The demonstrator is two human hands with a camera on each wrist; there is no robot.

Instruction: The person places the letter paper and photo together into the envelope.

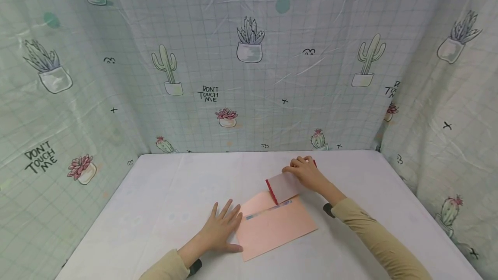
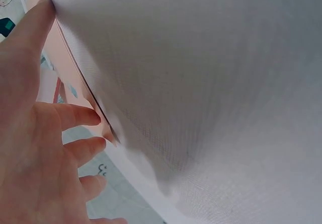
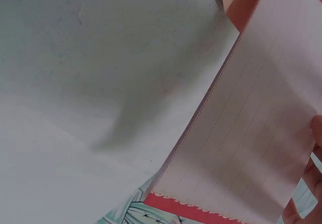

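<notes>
A peach envelope (image 1: 276,233) lies slanted on the white table, its flap (image 1: 253,204) folded back on the far side and a shiny strip (image 1: 254,215) along the opening. My left hand (image 1: 218,231) rests with spread fingers at the envelope's left edge; in the left wrist view the thumb (image 2: 37,20) and fingertips (image 2: 93,117) touch that edge. My right hand (image 1: 307,174) pinches the far edge of a sheet of lined letter paper (image 3: 241,113) with red ends. The paper tilts up over the flap, its near edge right at the envelope's opening.
The white table (image 1: 175,193) reaches back to a curtain (image 1: 284,81) printed with cacti, which also hangs along both sides. A dark band (image 1: 328,210) shows at the right wrist and another (image 1: 195,267) at the left.
</notes>
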